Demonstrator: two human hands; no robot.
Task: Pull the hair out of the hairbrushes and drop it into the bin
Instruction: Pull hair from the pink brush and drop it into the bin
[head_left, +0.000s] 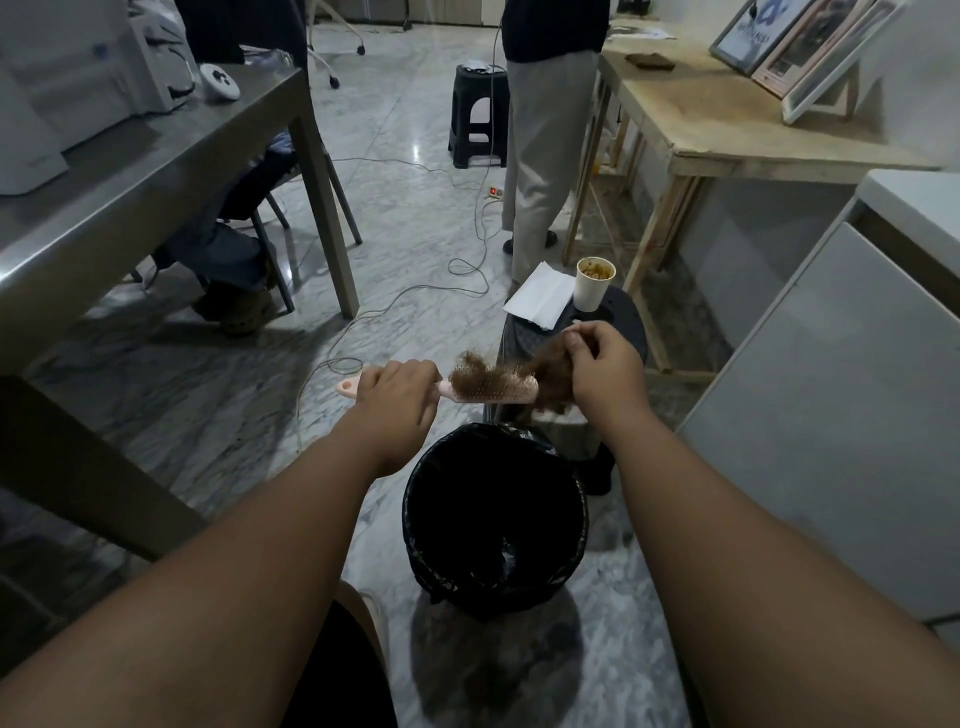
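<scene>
Gripping the handle of a pink hairbrush (493, 396) with the left hand (397, 397) — fingers wrapped fully round it, knuckles up, the handle's rounded end poking out past the left side of the fist. Holding the brush level, bristles facing up, head pointing right, above and just beyond the far rim of the bin (415, 499). Pinching a clump of brown hair (548, 382) with the right hand (605, 371) — thumb and fingertips curled tight together at the top of the tuft, the other fingers folded in, nothing loose or splayed. Lifting that tuft at the tip end of the brush head, with its lower part hanging down past the brush tip; hard to tell whether those strands are touching the bristles or clear of them. Leaving another frizzy wad of hair (470, 366) sitting in the bristles nearer the handle. Standing over the bin, lined with a black bag, on the marble floor directly below and between the two forearms. Sitting just beyond the right hand: a dark round stool (623, 317) bearing a paper cup (594, 288) and a white napkin (540, 301).
</scene>
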